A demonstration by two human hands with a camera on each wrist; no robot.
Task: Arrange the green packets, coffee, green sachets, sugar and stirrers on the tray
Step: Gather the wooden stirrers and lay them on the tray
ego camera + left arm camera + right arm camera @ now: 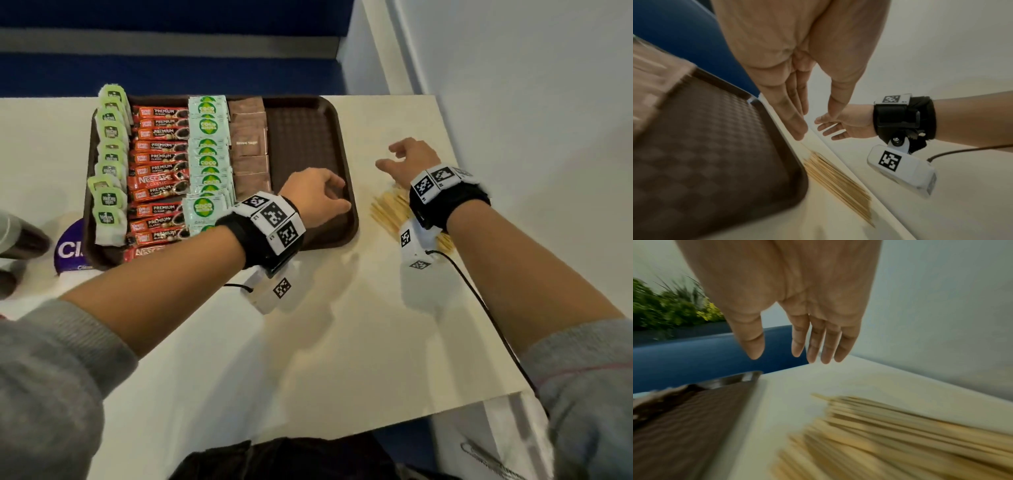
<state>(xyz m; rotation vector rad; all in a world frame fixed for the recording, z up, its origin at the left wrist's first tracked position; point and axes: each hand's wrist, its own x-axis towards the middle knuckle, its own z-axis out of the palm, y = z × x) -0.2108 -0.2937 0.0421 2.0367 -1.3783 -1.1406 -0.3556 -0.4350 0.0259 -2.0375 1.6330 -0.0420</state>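
Note:
A brown tray (pixel 308 137) on the white table holds, from left to right, columns of green packets (pixel 110 161), red coffee sticks (pixel 159 171), green sachets (pixel 209 154) and brown sugar packets (pixel 249 144). Its right part is bare. My left hand (pixel 318 195) hovers open over the tray's right near corner and holds nothing; its fingers (pixel 795 120) are straight. A pile of wooden stirrers (pixel 394 212) lies on the table right of the tray, also seen blurred as stirrers (pixel 890 434). My right hand (pixel 406 161) is open above the stirrers, with fingers (pixel 818 344) straight and empty.
A purple round label (pixel 70 246) lies at the tray's near left corner, beside dark objects (pixel 20 240) at the left edge. A white wall (pixel 531 102) borders the table on the right. A cable (pixel 479 301) trails from my right wrist.

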